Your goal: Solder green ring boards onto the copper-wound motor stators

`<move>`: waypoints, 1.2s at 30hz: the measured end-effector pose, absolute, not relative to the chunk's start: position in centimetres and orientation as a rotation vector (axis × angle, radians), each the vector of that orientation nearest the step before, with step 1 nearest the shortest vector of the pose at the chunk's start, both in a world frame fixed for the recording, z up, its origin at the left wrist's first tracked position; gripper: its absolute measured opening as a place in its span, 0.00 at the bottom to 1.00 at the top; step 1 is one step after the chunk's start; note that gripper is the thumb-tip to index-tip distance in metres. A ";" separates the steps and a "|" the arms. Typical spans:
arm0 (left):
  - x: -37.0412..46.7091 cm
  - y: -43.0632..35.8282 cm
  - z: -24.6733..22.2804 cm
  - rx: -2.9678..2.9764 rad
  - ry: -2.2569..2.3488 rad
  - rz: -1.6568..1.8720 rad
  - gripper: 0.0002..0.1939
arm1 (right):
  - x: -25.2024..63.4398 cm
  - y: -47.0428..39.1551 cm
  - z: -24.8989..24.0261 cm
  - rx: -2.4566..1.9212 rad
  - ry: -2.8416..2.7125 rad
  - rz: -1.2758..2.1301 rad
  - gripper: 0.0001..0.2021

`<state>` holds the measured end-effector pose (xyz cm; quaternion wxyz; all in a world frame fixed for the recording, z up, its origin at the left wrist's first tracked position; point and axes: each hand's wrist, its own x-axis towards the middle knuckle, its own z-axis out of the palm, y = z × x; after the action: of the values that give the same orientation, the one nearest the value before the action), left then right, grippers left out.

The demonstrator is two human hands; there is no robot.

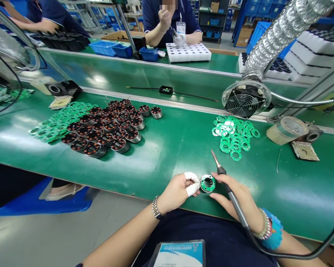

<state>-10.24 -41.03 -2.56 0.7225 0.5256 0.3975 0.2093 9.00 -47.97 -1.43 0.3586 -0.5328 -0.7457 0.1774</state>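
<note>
1. Green ring board (203, 184), single piece: at the near edge of the desk (167, 152), between the two hands; dark interior seen through its hole.
2. Left hand (174, 193): white coverings on thumb and forefinger. Those fingers (191, 190) curl close together against the board's left edge; cannot tell whether they grip the rim or something thin beside it.
3. Right hand (241, 194): carries a soldering iron (236, 209) across it, metal tip pointing up and away, clear of the board. Forefinger at the board's upper right edge; thumb spread below, near the lower right.
4. Beyond the iron tip, slightly right: loose pile of green rings (236, 136), overlapping.
5. Left part of desk: cluster of wound cores (119, 145), copper-coloured windings, silvery sides. Farther left, beside them, layered green boards (62, 120).
6. Right of the loose pile: cloudy tub (285, 131). Behind the pile, round fan (245, 101) below a silver duct (278, 33).
7. Across the divider: seated person (169, 22), gloved hand at a white block (188, 53) with dark holes.
</note>
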 end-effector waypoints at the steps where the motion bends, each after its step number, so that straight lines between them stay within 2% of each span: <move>1: -10.3 -41.1 -2.6 1.186 0.865 0.474 0.07 | 8.8 -47.8 -1.7 -1.369 -1.927 0.456 0.19; 6: -10.8 -41.9 -3.3 1.415 0.798 0.538 0.05 | 8.5 -47.0 -2.1 -1.367 -1.894 0.511 0.17; 9: -11.2 -42.5 -3.7 1.852 0.859 0.636 0.05 | 8.8 -46.6 -1.9 -1.361 -1.891 0.567 0.16; 14: -12.3 -42.5 -3.5 2.616 0.746 0.797 0.12 | 8.8 -46.5 -1.9 -1.324 -1.889 0.592 0.16; 20: -12.6 -41.2 -2.4 2.892 0.526 0.782 0.13 | 8.8 -46.4 -1.7 -1.276 -1.896 0.560 0.15; 25: -12.7 -40.7 -2.5 2.892 0.445 0.788 0.13 | 8.8 -46.4 -1.9 -1.252 -1.891 0.553 0.14; 28: -12.1 -41.0 -2.6 2.778 0.596 0.672 0.10 | 8.8 -46.4 -2.0 -1.251 -1.893 0.562 0.14; 32: -10.5 -41.6 -2.4 2.121 0.948 0.442 0.10 | 8.8 -46.4 -2.2 -1.263 -1.901 0.573 0.15; 36: -10.2 -41.7 -2.1 1.465 0.946 0.266 0.13 | 8.8 -46.5 -2.4 -1.263 -1.894 0.589 0.14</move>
<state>-10.18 -41.75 -2.08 0.6355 0.6413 0.4139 0.1165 8.80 -46.54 -2.42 0.3849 -0.4958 -0.7433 0.2313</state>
